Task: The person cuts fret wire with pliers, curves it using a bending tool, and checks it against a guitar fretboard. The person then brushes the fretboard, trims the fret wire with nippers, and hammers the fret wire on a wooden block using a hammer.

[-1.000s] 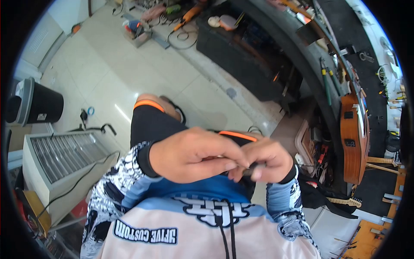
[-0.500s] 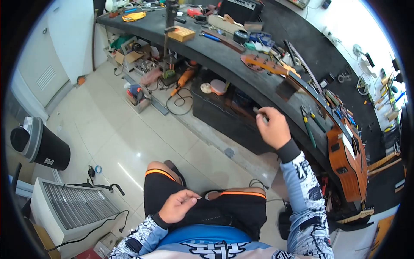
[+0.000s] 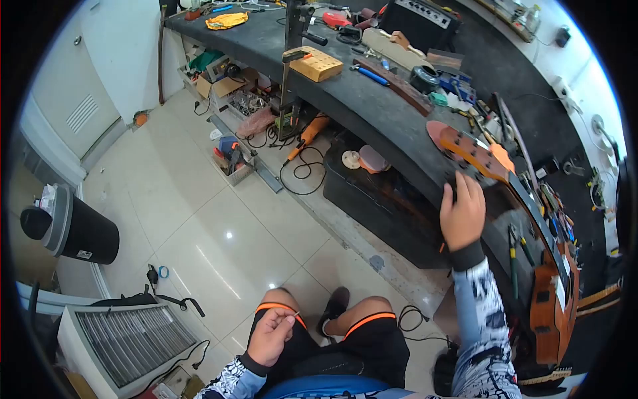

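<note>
My left hand (image 3: 271,336) is over my lap, thumb and fingers pinched on a small thin piece (image 3: 297,312) whose kind is too small to tell. My right hand (image 3: 463,214) reaches over the dark workbench's front edge, just below the guitar headstock (image 3: 468,149). Its fingers point away from me, with the thumb apart from them, and no object shows in it. The acoustic guitar's body (image 3: 551,312) lies at the right, its neck running up to the headstock. Green-and-yellow-handled pliers (image 3: 513,266) lie between my right hand and the guitar body.
On the workbench (image 3: 372,110) are a drilled wooden block (image 3: 316,64), a blue tool (image 3: 373,76) and an amplifier (image 3: 422,23). Beneath stand a black case (image 3: 372,199) and an orange power tool (image 3: 309,133). A black bin (image 3: 90,229) and a slatted unit (image 3: 136,339) are at left.
My hands have parted; the right one has gone out to the bench beside the headstock, and the small item it held no longer shows. The view has turned toward the bench.
</note>
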### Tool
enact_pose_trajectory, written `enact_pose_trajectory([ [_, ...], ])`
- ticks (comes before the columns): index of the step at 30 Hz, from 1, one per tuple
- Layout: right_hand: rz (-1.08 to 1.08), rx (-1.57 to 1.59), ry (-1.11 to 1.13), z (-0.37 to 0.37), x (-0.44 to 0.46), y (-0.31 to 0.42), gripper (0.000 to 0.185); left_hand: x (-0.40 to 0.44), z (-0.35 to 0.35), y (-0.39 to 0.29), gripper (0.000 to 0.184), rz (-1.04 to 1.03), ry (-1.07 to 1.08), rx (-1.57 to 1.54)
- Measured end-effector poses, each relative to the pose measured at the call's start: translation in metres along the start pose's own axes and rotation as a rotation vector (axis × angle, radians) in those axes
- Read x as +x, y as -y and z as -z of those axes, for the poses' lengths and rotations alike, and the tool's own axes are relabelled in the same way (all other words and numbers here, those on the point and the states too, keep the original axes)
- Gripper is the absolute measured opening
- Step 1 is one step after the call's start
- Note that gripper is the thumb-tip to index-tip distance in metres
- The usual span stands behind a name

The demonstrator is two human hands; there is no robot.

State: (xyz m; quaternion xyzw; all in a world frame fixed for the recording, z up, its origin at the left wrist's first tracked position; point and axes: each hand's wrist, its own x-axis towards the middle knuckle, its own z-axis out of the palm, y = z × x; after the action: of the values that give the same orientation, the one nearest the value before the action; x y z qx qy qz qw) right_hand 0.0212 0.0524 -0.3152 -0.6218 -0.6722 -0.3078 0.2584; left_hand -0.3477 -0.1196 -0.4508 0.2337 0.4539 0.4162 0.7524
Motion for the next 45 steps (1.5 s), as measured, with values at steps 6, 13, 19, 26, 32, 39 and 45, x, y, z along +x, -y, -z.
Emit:
enact_pose_trajectory([
  [6,0.092,0.339,0.147,-0.047,0.071,0.067,0.025,0.099,-0.008,-0.069,0.007,-0.13,-0.223,0.1],
  [13,-0.055,0.07,0.304,-0.18,0.21,0.053,0.026,0.162,-0.089,-0.227,0.008,-0.287,-0.197,0.073],
  [19,-0.092,-0.052,0.485,-0.203,0.241,0.054,0.024,0.228,-0.128,-0.31,0.011,-0.264,-0.122,0.071],
  [26,-0.115,0.155,0.56,-0.206,0.238,0.053,0.021,0.322,-0.149,-0.335,0.014,-0.126,-0.061,-0.002],
  [32,-0.474,0.618,0.87,-0.17,0.243,0.057,0.027,0.341,-0.162,-0.347,0.016,-0.023,-0.117,0.035],
  [39,-0.569,0.659,1.0,-0.143,0.246,0.072,0.026,0.338,-0.171,-0.357,0.016,0.065,-0.196,0.105],
  [45,-0.294,0.753,0.576,-0.142,0.228,0.081,0.032,0.335,-0.178,-0.369,0.011,0.207,-0.208,-0.182],
])
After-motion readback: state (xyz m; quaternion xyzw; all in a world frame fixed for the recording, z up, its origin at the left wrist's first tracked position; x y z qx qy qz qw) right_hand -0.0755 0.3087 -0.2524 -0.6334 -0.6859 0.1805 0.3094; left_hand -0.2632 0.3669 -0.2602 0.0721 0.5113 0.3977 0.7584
